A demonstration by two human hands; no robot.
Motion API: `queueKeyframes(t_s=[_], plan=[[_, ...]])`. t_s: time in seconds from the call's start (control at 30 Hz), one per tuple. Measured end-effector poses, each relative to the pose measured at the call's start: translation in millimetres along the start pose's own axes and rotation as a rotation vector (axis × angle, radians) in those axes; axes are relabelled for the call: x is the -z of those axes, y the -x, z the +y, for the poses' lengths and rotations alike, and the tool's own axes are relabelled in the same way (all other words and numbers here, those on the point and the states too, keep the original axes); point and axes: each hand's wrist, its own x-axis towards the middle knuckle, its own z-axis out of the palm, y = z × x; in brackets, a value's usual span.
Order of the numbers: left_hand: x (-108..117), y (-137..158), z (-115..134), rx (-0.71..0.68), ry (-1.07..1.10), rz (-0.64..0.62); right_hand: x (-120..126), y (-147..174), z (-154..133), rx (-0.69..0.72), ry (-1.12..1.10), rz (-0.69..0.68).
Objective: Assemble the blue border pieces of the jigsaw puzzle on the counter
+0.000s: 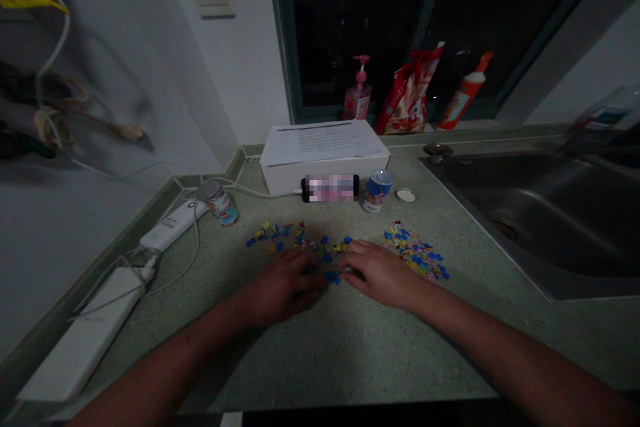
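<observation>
Small colourful jigsaw puzzle pieces [326, 257] lie loose on the counter around both hands. My left hand [289, 283] rests low over them, its fingers curled and thumb drawn in; what is between the fingertips is too dark to make out. Facing it, my right hand [379, 273] pinches a small puzzle piece between thumb and fingers, partly hidden. Blue pieces [332, 277] lie between the two hands. A denser pile of pieces [417, 252] spreads to the right of my right hand, and a looser scatter [274, 232] lies beyond my left hand.
Behind the pieces, a phone [331, 189] leans on a white box [325, 147]. An open blue can [378, 191], its lid [405, 195] and a lidded jar [218, 201] stand nearby. Power strips [85, 337] with cables lie left; a sink [545, 213] is right.
</observation>
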Motion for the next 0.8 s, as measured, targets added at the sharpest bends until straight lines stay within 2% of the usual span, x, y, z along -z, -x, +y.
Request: queueKeyframes(t_s=[0.5, 0.8], plan=[[1.8, -0.6, -0.4, 0.012, -0.001, -0.037, -0.4, -0.2, 0.0, 0.009, -0.009, -0.008], [0.1, -0.7, -0.3, 0.008, 0.004, -0.015, 0.6, -0.2, 0.0, 0.035, -0.001, 0.014]])
